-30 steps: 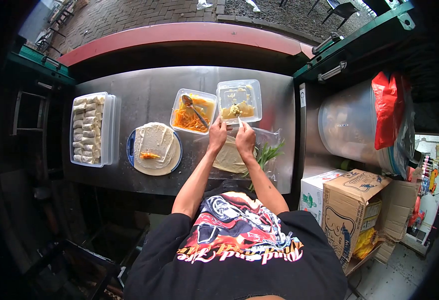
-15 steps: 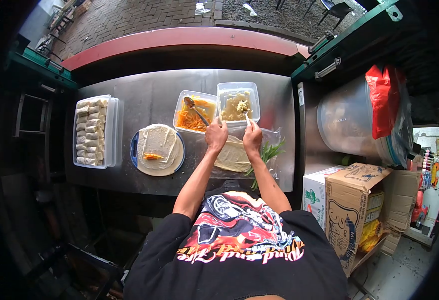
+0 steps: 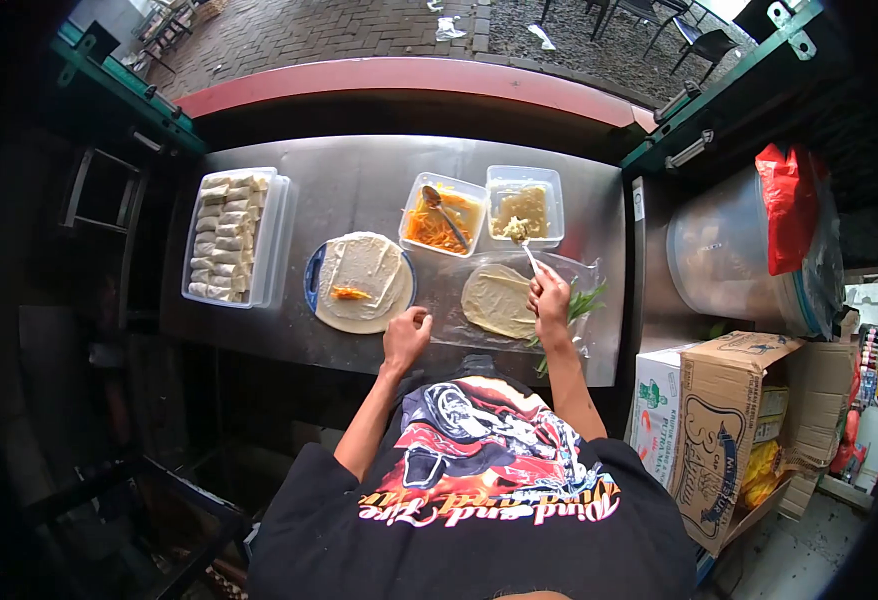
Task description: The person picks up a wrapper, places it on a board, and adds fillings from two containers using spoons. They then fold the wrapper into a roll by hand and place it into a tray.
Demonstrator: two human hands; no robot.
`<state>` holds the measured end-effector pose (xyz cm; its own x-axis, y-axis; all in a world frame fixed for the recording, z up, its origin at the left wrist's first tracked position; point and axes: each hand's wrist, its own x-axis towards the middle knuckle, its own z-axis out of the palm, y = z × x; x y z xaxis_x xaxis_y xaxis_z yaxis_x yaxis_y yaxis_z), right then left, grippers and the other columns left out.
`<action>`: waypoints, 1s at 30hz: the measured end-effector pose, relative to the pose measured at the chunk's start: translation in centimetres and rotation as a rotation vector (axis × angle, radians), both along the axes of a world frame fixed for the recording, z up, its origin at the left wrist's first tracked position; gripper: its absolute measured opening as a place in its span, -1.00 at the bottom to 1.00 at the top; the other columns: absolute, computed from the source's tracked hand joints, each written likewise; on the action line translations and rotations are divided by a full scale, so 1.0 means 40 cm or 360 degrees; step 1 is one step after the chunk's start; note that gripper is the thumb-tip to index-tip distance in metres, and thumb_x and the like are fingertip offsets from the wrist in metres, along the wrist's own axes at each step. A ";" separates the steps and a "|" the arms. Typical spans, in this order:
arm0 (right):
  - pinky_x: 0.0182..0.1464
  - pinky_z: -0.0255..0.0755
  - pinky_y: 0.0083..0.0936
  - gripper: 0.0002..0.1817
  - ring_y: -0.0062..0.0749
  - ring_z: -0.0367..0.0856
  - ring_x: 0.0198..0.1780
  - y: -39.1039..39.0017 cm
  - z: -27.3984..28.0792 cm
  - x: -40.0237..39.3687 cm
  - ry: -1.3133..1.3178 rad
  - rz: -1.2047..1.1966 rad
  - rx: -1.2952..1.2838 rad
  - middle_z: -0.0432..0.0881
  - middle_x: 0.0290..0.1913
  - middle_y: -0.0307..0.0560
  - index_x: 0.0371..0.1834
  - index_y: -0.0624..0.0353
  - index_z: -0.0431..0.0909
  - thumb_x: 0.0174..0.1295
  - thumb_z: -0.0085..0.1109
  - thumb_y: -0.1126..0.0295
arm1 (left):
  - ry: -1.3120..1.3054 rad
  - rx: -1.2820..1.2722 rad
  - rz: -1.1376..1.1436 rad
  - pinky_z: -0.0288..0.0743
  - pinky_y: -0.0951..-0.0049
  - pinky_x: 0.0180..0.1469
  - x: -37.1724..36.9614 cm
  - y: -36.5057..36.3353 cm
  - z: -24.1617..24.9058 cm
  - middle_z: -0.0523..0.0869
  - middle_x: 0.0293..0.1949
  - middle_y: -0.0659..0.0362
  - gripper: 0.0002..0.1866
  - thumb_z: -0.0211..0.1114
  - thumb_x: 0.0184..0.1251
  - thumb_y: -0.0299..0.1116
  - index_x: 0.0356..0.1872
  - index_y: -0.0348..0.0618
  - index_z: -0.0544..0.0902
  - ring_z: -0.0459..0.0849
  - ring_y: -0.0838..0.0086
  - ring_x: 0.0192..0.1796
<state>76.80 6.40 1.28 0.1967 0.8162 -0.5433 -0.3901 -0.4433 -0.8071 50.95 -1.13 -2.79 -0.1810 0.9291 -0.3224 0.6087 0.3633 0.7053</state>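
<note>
My right hand (image 3: 549,298) grips a spoon (image 3: 531,258) by its handle. Pale, crumbly filling (image 3: 521,230) sits on its bowl, at the near edge of a clear tub (image 3: 526,172) of the same kind of food. My left hand (image 3: 407,337), fingers curled with nothing visible in them, is by the near right edge of a blue-rimmed round board (image 3: 312,285). Thin wrappers (image 3: 369,262) are stacked there, the top one bearing a small heap of shredded carrot (image 3: 350,293). More wrappers (image 3: 494,300) lie on a plastic sheet below my right hand.
A second tub (image 3: 443,247) holds shredded carrot and another spoon (image 3: 446,215). Rolled wraps (image 3: 227,240) fill a container at the left. Green leaves (image 3: 586,302) lie right of the wrappers on the steel table (image 3: 359,165). Cardboard boxes (image 3: 719,430) and a large clear bin (image 3: 714,255) stand at the right.
My left hand has moved away from the tubs, toward the board. My right hand has drawn back slightly, lifting the spoon with filling to the tub's near edge. The view has shifted.
</note>
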 end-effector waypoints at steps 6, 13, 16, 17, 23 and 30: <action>-0.67 0.00 -0.74 -0.70 -0.76 0.12 -0.69 -0.101 0.061 -0.110 0.0261 0.0188 -0.0151 0.25 -0.58 -0.42 0.14 0.23 0.49 0.41 -0.02 0.39 | 0.0211 0.0005 0.0107 0.60 0.17 -0.09 -0.127 -0.090 -0.017 0.78 -0.27 0.03 -0.74 0.28 0.24 -0.20 -0.19 -0.13 0.73 0.76 0.13 -0.18; -0.66 0.03 -0.72 -0.70 -0.75 0.12 -0.68 -0.147 0.042 -0.321 0.0333 0.0477 -0.0249 0.24 -0.59 -0.42 0.14 0.24 0.49 0.42 -0.04 0.40 | 0.0498 0.0186 -0.0278 0.48 0.14 0.18 -0.294 -0.118 -0.060 0.46 0.25 -0.03 -0.59 0.39 0.14 -0.28 0.02 -0.19 0.62 0.46 0.08 0.28; -0.65 0.04 -0.71 -0.70 -0.75 0.14 -0.68 -0.144 0.018 -0.421 0.0309 0.0583 -0.0313 0.27 -0.58 -0.41 0.14 0.23 0.49 0.42 -0.03 0.39 | 0.0640 0.0253 -0.0416 0.47 0.03 0.17 -0.364 -0.119 -0.087 0.38 0.32 -0.10 -0.47 0.40 0.11 -0.22 0.13 -0.15 0.56 0.35 0.04 0.37; -0.65 0.04 -0.71 -0.70 -0.75 0.14 -0.68 -0.143 -0.010 -0.452 0.0220 0.0651 -0.0329 0.27 -0.58 -0.41 0.14 0.23 0.50 0.42 -0.02 0.39 | 0.0664 0.0194 -0.0475 0.43 0.01 0.21 -0.388 -0.116 -0.096 0.34 0.35 -0.11 -0.39 0.41 0.11 -0.20 0.22 -0.13 0.50 0.28 0.02 0.42; -0.37 0.50 -0.46 -0.70 -0.36 0.61 -0.44 -0.151 -0.245 -0.575 -0.1128 0.1008 0.0594 0.64 -0.38 -0.09 0.07 0.30 0.55 0.40 -0.04 0.39 | 0.0706 0.0215 -0.0669 0.47 0.05 0.19 -0.487 -0.099 -0.109 0.35 0.35 -0.09 -0.34 0.40 0.12 -0.16 0.27 -0.14 0.46 0.32 0.06 0.39; -0.22 0.55 -0.24 -0.63 -0.01 0.65 -0.27 -0.221 -0.144 -0.617 -0.2118 0.1349 0.1015 0.57 -0.24 0.10 0.15 0.25 0.47 0.27 -0.06 0.50 | 0.0633 0.0308 -0.0858 0.54 0.11 0.09 -0.552 -0.078 -0.123 0.46 0.25 0.01 -0.49 0.37 0.14 -0.19 0.14 -0.11 0.55 0.43 0.13 0.30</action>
